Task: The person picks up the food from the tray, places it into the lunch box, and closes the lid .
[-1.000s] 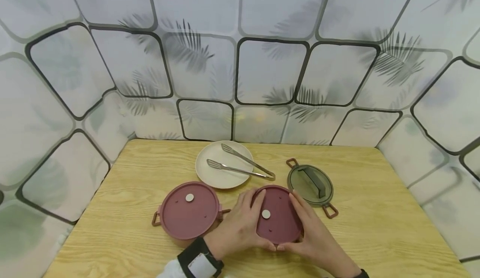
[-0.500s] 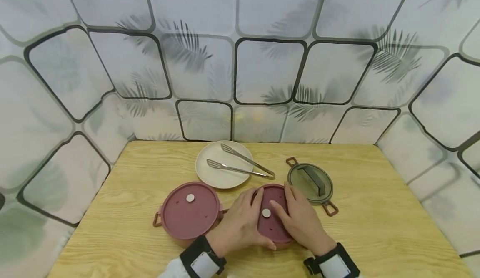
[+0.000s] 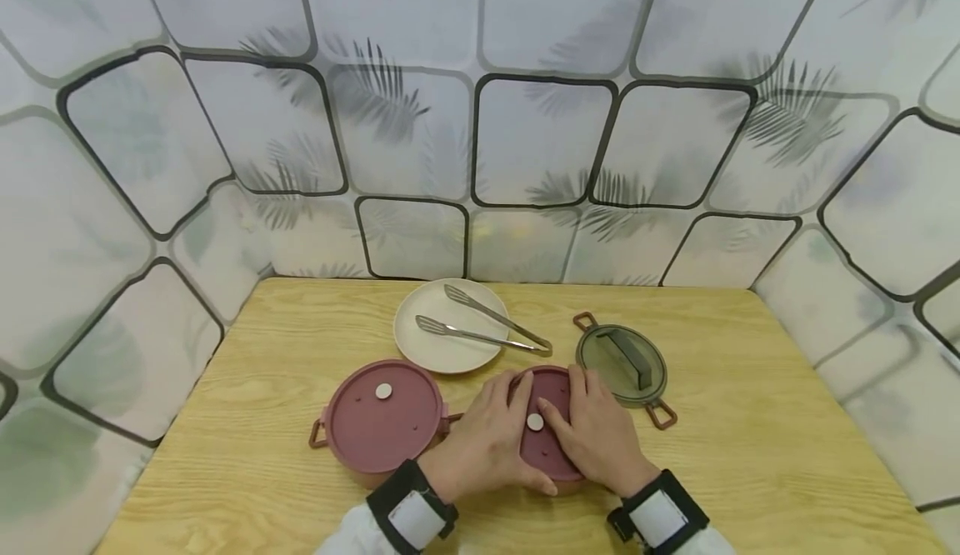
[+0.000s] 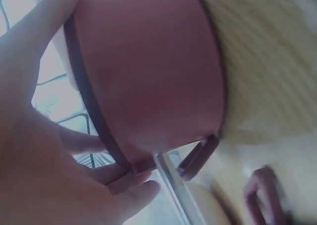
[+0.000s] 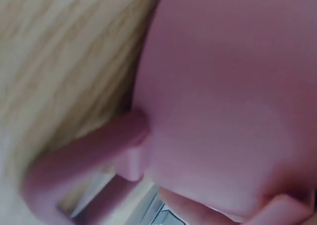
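In the head view, a smaller dark-red pot with a flat lid (image 3: 549, 447) stands on the wooden table between both hands. My left hand (image 3: 487, 442) grips the lid's left rim, fingers at the far side and thumb at the near edge. My right hand (image 3: 606, 434) holds the right rim, its thumb lying on the lid top near a white disc (image 3: 535, 422). In the left wrist view, the pot wall (image 4: 153, 71) and the spread fingers at the rim show. The right wrist view has the pot's side (image 5: 223, 96) and a loop handle (image 5: 84, 155); most of that hand is hidden.
A larger dark-red lidded pot (image 3: 382, 422) stands at the left. Behind it, a white plate (image 3: 420, 351) bears metal tongs (image 3: 487, 340). A green see-through lid with a dark grip (image 3: 618, 363) lies on a pan with red handles (image 3: 662, 415) at the right.
My right hand has moved inward from the lid's right edge, so its thumb now lies on the lid top. My left hand keeps its place on the rim.
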